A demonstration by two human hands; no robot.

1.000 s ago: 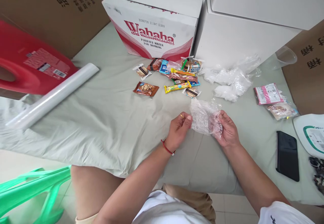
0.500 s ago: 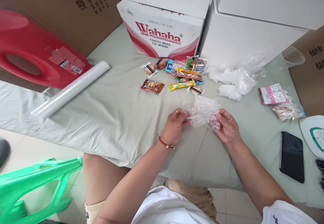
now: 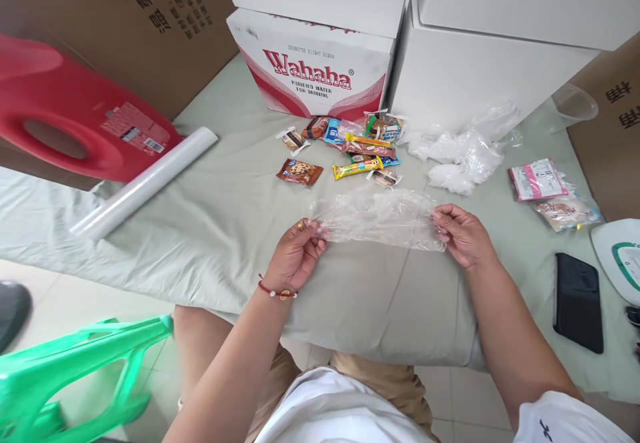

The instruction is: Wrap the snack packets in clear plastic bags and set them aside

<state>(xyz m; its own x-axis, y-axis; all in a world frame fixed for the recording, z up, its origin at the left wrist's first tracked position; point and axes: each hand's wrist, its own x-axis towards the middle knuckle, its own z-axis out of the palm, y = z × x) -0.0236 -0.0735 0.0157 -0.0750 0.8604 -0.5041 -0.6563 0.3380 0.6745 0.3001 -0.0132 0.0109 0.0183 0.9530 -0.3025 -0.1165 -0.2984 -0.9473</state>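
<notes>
A clear plastic bag (image 3: 380, 219) is stretched sideways between my two hands, just above the cloth-covered table (image 3: 240, 229). My left hand (image 3: 299, 249) is closed on its left end, with a red bracelet at the wrist. At the other end my right hand (image 3: 463, 236) pinches the plastic between thumb and fingers. Just beyond the bag lie several wrapped snacks, among them a yellow snack bar (image 3: 357, 167) and a brown cookie packet (image 3: 299, 171). Crumpled clear plastic bags (image 3: 463, 156) sit behind my right hand.
A white plastic roll (image 3: 145, 183) lies beside a red jug (image 3: 90, 109) on the left. Behind stand a Wahaha carton (image 3: 315, 69) and white boxes (image 3: 480, 76). To the right are a pink packet (image 3: 539, 179) and a black phone (image 3: 579, 303). A green stool (image 3: 85, 369) stands below left.
My hands have moved apart, the left one mostly leftward. The bunched plastic between them is now drawn out wide and flatter. The view has shifted slightly.
</notes>
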